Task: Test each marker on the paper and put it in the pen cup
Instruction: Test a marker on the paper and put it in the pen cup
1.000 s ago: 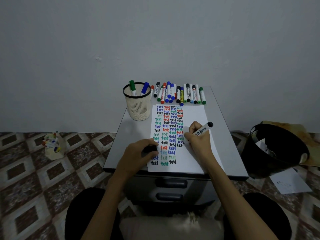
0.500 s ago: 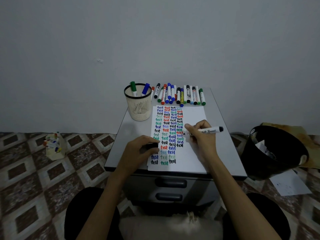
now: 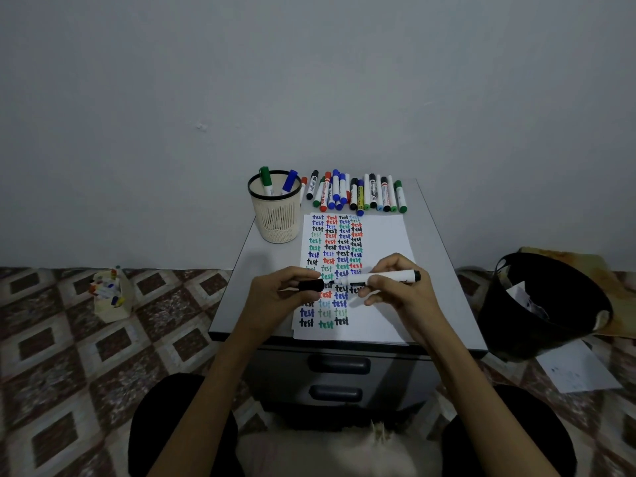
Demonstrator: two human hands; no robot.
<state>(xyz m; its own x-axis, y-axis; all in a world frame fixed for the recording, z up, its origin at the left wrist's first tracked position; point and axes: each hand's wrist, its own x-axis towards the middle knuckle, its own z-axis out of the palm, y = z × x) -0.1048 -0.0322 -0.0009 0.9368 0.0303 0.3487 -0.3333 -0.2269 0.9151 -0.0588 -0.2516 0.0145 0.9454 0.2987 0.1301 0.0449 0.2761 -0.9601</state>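
Your right hand (image 3: 402,292) grips black marker (image 3: 395,276): long axis level, tip pointing left. Your left hand (image 3: 275,294) pinches cap (image 3: 311,285) just beside tip, in line. Both above paper (image 3: 382,235). Pen cup (image 3: 275,218) at bench (image 3: 425,242) far-left corner, nearer left hand.

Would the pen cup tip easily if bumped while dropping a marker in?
Probably light: the pen cup looks like slotted plastic. Holding only a green marker and a blue marker, it might slide or tip if bumped.

My arms reach out from the near side. My left hand (image 3: 275,295) curls round a cap (image 3: 310,286). My right hand (image 3: 401,290) pinches a marker (image 3: 385,278). The two hands are close together.
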